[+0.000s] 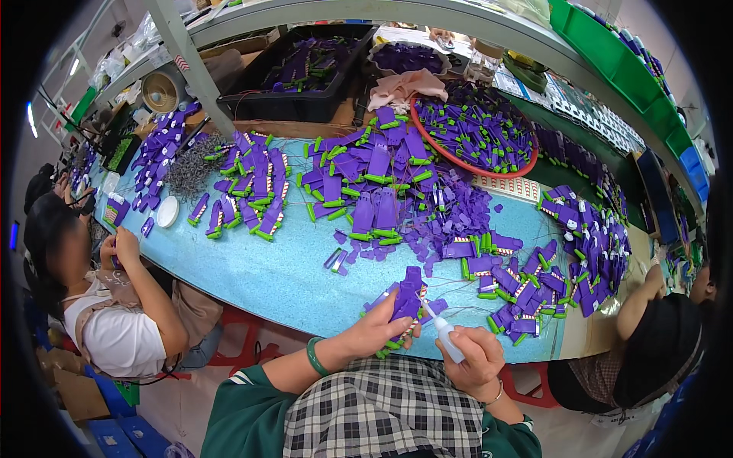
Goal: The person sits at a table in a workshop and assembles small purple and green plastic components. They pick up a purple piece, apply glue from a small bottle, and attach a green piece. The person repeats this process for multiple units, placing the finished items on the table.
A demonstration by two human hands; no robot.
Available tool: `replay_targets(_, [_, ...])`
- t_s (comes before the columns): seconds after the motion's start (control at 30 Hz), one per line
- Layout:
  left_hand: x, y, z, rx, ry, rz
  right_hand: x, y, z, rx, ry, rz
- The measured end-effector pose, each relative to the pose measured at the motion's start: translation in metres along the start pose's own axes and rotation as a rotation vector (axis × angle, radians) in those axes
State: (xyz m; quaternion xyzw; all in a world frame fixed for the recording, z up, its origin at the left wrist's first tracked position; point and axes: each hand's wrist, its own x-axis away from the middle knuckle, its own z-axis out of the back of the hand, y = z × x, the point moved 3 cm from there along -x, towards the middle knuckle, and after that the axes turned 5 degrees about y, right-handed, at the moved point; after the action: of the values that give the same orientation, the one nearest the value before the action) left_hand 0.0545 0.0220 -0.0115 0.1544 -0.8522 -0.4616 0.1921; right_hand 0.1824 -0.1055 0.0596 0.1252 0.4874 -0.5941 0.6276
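Observation:
My left hand (pixel 374 330) is closed around a few flat purple plastic parts (pixel 410 296), fanned out above the fingers. Green ends show below that hand. In my right hand (pixel 475 360) is a white squeeze bottle (pixel 449 340), tilted so its thin nozzle points up and left at the purple parts. Whether the tip touches them I cannot tell. Just beyond lie small loose purple pieces (pixel 466 206) and stacks of purple parts with green ends (pixel 374 210). More such parts with thin wires (pixel 527 294) lie to the right of my right hand.
A round red-rimmed tray (pixel 527 169) of purple-green parts stands at the back, beside a black bin (pixel 229 107). A small white lid (pixel 167 211) lies at left. Co-workers sit at left (pixel 122 328) and right (pixel 649 343). A metal shelf frame (pixel 191 69) spans overhead.

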Motion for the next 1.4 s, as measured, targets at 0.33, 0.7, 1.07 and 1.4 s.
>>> replay_targets(0.33, [0.003, 0.0, 0.004, -0.107, -0.085, -0.042, -0.002, 0.001, -0.005, -0.018, -0.05, 0.007])
replay_targets(0.7, [0.0, -0.012, 0.004, -0.259, 0.094, -0.099, 0.003, -0.002, -0.002, -0.003, -0.033, 0.05])
replay_targets(1.07, [0.002, -0.005, -0.005, -0.531, 0.156, -0.139, 0.001, -0.002, -0.005, -0.07, -0.061, 0.063])
replay_targets(1.4, [0.0, -0.004, 0.003, -0.124, 0.083, -0.134, 0.003, -0.006, -0.002, -0.06, -0.019, 0.057])
